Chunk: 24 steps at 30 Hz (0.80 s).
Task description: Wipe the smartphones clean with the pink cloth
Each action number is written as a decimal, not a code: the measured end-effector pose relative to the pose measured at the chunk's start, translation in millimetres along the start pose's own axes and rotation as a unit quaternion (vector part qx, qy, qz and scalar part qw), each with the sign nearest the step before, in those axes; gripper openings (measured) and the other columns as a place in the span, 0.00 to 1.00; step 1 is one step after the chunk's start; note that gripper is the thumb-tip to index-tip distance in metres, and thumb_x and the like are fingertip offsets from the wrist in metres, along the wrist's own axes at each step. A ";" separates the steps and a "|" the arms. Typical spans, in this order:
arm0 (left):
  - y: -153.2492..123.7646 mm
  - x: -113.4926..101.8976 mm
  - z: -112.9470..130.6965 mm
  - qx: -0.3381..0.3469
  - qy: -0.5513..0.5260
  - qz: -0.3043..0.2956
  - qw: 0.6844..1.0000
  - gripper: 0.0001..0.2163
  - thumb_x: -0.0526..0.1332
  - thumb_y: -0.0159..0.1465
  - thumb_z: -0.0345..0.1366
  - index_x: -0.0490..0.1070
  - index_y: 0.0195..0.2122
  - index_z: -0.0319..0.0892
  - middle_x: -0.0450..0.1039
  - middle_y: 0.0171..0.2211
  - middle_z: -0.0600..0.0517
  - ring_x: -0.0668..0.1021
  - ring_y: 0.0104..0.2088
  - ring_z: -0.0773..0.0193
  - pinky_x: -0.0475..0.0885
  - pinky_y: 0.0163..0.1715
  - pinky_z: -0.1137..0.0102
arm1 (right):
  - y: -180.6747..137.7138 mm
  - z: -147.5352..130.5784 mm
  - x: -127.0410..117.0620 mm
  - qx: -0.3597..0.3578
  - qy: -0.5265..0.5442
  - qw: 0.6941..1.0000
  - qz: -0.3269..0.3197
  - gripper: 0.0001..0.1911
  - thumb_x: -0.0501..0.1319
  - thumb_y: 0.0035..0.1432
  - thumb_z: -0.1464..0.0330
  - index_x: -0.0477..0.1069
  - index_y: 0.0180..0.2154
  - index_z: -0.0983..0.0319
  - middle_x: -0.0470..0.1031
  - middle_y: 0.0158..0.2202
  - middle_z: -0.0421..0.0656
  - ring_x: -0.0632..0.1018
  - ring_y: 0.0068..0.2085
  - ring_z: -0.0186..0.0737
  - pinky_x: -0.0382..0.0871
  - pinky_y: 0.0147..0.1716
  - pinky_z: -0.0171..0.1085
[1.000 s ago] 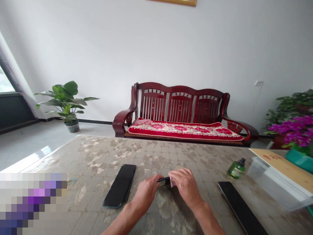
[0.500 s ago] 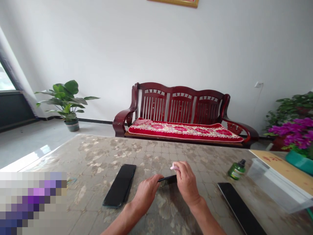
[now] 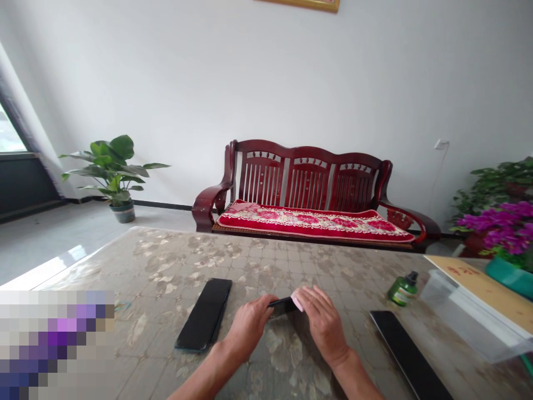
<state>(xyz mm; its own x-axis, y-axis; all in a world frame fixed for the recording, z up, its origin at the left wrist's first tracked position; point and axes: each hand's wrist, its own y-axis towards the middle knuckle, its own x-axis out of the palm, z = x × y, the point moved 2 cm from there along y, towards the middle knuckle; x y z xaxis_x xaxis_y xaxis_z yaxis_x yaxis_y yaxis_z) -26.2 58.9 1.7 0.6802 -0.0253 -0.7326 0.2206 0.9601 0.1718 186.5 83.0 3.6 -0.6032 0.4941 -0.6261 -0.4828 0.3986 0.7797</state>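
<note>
My left hand (image 3: 249, 323) is closed on the left end of a thin black phone (image 3: 281, 307), held tilted just above the table and seen almost edge-on. Folded over a small pink cloth (image 3: 297, 300), my right hand (image 3: 325, 323) presses it against the phone's right end. Its fingers hide that end. To the left of my hands, a black phone (image 3: 204, 315) lies flat, screen up, with a darker edge showing beneath its right side. Another long black device (image 3: 410, 355) rests at the right, running out of the bottom of the view.
A small green bottle (image 3: 403, 289) with a black cap stands on the patterned table (image 3: 158, 266). Beside it sits a clear plastic box (image 3: 462, 319) under a tan board (image 3: 478, 283). Behind are a red wooden bench (image 3: 308, 172) and a potted plant (image 3: 122, 211).
My right hand has lowered the pink cloth from above the phone onto its right end, its fingers now spread flatter. My left hand stays in place on the phone.
</note>
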 end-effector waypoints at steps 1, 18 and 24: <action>0.3 0.0 0.0 -0.003 0.003 0.003 1.000 0.10 0.53 0.67 0.32 0.70 0.46 0.48 0.79 0.40 0.53 0.80 0.41 0.60 0.69 0.39 0.73 | -1.9 3.7 0.1 0.005 -0.011 1.000 0.003 0.20 0.48 0.68 0.76 0.68 0.56 0.58 0.78 0.49 0.43 0.77 0.52 0.39 0.68 0.57 0.46; 0.4 -1.9 -1.8 0.001 0.014 0.012 1.000 0.11 0.51 0.69 0.33 0.69 0.47 0.47 0.79 0.40 0.51 0.81 0.40 0.59 0.70 0.39 0.72 | 18.3 -0.1 12.5 0.076 -0.040 0.996 0.016 0.17 0.47 0.68 0.73 0.74 0.48 0.59 0.79 0.43 0.45 0.78 0.45 0.41 0.68 0.55 0.48; -3.0 -3.2 3.6 0.015 0.005 0.011 1.000 0.12 0.50 0.68 0.32 0.68 0.49 0.47 0.78 0.43 0.51 0.80 0.43 0.60 0.70 0.42 0.73 | 23.0 -30.2 23.5 0.041 -0.023 0.999 -0.015 0.16 0.50 0.67 0.74 0.72 0.50 0.60 0.78 0.46 0.45 0.77 0.48 0.40 0.67 0.57 0.46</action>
<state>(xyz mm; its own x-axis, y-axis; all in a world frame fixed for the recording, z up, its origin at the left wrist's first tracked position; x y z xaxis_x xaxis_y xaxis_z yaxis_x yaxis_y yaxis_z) -26.5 55.1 5.9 0.6777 -0.0010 -0.7353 0.2270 0.9514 0.2080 142.0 80.4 6.9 -0.5585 0.5152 -0.6501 -0.4458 0.4746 0.7590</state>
